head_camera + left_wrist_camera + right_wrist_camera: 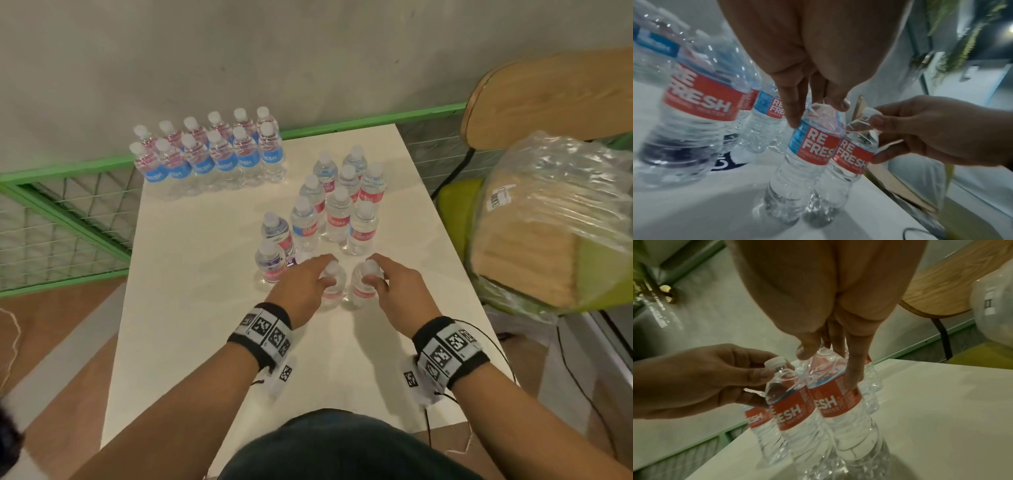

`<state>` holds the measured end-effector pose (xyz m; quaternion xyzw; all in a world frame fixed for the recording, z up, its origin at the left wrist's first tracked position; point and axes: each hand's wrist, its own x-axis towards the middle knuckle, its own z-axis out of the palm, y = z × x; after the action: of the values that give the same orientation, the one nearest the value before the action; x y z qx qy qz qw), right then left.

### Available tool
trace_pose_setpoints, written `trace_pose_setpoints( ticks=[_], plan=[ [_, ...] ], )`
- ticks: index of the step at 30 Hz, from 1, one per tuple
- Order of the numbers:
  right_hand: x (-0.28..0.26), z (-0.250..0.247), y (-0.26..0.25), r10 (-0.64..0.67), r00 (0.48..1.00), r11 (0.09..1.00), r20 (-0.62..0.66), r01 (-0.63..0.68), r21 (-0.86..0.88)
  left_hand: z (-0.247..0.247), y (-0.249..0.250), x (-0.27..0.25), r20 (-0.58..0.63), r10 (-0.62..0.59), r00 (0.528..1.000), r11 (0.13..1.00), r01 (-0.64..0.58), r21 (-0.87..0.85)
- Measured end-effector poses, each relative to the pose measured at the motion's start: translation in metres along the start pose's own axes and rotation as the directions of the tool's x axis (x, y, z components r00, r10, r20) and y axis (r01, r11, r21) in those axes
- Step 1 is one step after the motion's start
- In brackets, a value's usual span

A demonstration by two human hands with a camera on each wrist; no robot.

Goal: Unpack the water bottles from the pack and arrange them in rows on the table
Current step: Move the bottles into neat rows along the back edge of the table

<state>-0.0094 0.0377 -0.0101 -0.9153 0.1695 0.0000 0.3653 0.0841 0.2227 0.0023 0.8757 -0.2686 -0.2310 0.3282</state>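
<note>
Near the worktop's (178,308) front edge, each hand grips one upright bottle: left hand (301,284), right hand (394,284). Twelve bottles (209,154) line the far-left corner; ten more (339,205) cluster mid-worktop.

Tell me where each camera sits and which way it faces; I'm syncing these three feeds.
Head: worn on the head, looking forward and down at the white table; both forearms, left hand and right hand show.
Left wrist: looks along the left hand's fingers gripping the left bottle.
Right wrist: looks along the right hand's fingers gripping the right bottle.
Shared: both wrist views show both gripped bottles and the opposite hand.
</note>
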Motion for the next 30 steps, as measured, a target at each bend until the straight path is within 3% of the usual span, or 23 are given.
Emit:
trace_pose_setpoints(
  ticks=[4,11,16,23,30],
  plan=[
    [-0.016,0.0,-0.013,-0.017,0.996,0.999,0.086,0.021,-0.048,-0.006,-0.023,-0.055,0.01,-0.036,0.999,0.999,0.037,-0.018],
    [-0.024,0.055,-0.075,-0.119,0.943,0.991,0.31,0.132,-0.022,-0.044,-0.085,-0.112,-0.213,-0.218,0.952,0.974,0.199,-0.107],
    [-0.015,0.116,-0.141,-0.189,0.922,0.981,0.339,0.195,0.016,-0.093,-0.14,-0.134,-0.318,-0.26,0.912,0.965,0.239,-0.105],
    [0.031,0.179,-0.217,-0.19,0.943,0.982,0.275,0.188,0.035,-0.163,-0.212,-0.131,-0.399,-0.29,0.87,0.952,0.303,-0.03],
    [0.118,0.221,-0.28,-0.156,0.952,0.988,0.264,0.147,0.055,-0.223,-0.272,-0.068,-0.385,-0.22,0.896,0.959,0.27,0.08]
  ],
)
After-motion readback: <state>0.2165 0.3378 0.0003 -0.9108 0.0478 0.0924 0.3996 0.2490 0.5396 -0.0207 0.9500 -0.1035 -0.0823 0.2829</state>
